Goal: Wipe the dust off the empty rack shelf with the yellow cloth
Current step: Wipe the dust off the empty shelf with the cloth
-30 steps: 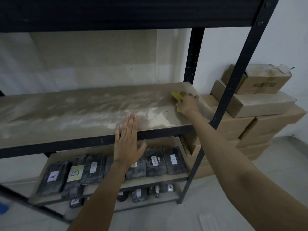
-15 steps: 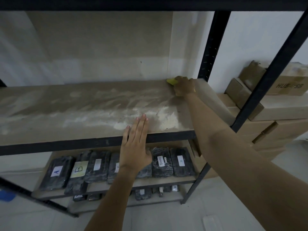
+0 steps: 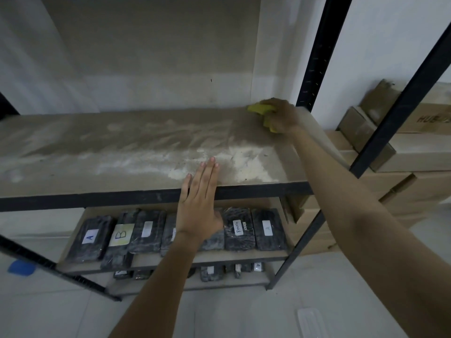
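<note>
The empty rack shelf (image 3: 122, 152) is a brown board in a black frame, streaked with pale dust that is thickest near its front right. My right hand (image 3: 283, 115) grips the yellow cloth (image 3: 262, 112) at the shelf's back right corner and presses it on the board; most of the cloth is hidden under the hand. My left hand (image 3: 200, 201) lies flat with straight fingers over the front edge of the shelf, fingertips on the dusty board.
Black uprights (image 3: 314, 52) stand at the right end of the rack. The lower shelf holds several black wrapped packs with white labels (image 3: 240, 229). Cardboard boxes (image 3: 415, 152) are stacked right of the rack. A pale wall backs the shelf.
My right hand carried the cloth from the middle right of the shelf toward the back right corner. My left hand has stayed on the front edge.
</note>
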